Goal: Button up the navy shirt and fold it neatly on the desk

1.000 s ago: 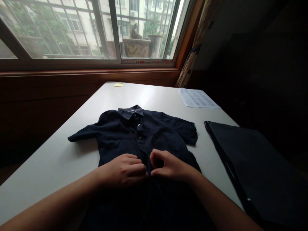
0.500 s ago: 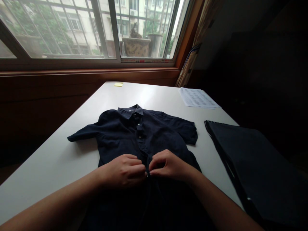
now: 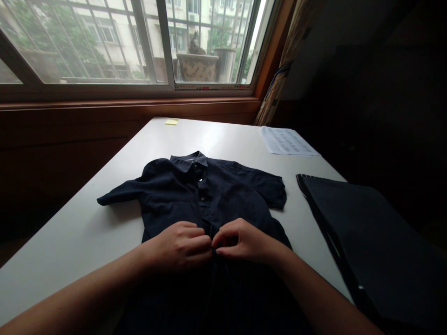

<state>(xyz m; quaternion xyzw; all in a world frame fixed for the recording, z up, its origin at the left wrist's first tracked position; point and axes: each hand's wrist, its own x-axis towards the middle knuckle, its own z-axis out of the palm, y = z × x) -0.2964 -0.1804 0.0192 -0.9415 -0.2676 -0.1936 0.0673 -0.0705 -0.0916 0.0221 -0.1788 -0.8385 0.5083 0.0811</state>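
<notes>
A dark navy short-sleeved shirt (image 3: 174,195) lies front side up, its collar toward the window and its sleeves spread to both sides. Small pale buttons run down the upper part of its front. My left hand (image 3: 181,246) is closed on the front edge of the shirt, low on the button strip. Facing it, my right hand (image 3: 240,239) pinches the same strip between thumb and fingers. The fingertips of both hands nearly meet there. Whether a button sits between them is hidden. The lower part of the shirt is lost in shadow.
The shirt rests on a white table (image 3: 87,232). To the right lies a large black folder-like item (image 3: 370,232). Printed papers (image 3: 289,141) are at the far right corner, and a yellow sticky note (image 3: 171,122) is near the far edge. A barred window (image 3: 206,42) stands behind.
My right fingers have shifted slightly left, closer against my left hand at the button strip. A small bright spot between the fingertips no longer shows. The shirt otherwise lies the same.
</notes>
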